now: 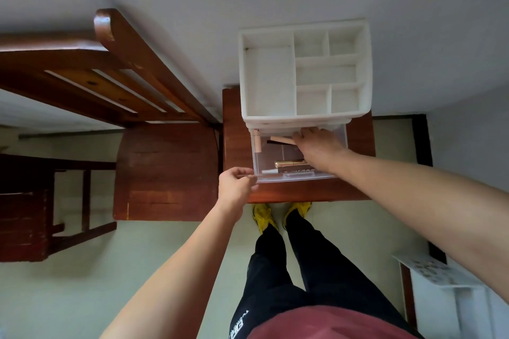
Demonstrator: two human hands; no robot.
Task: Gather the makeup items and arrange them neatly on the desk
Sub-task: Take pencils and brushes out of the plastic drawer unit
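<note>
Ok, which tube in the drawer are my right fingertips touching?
The beige tube with the black end, at the back of the drawer: the right hand touches it. The gold tube lies further forward, the pink tube at the left wall.

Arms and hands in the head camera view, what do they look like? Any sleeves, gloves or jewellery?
The left hand and right hand wear no glove, and no ring, watch or bracelet shows. Both arms are bare along all that is visible, with no sleeve in view. Below them are a dark red top, black trousers with white lettering, and yellow shoes.
</note>
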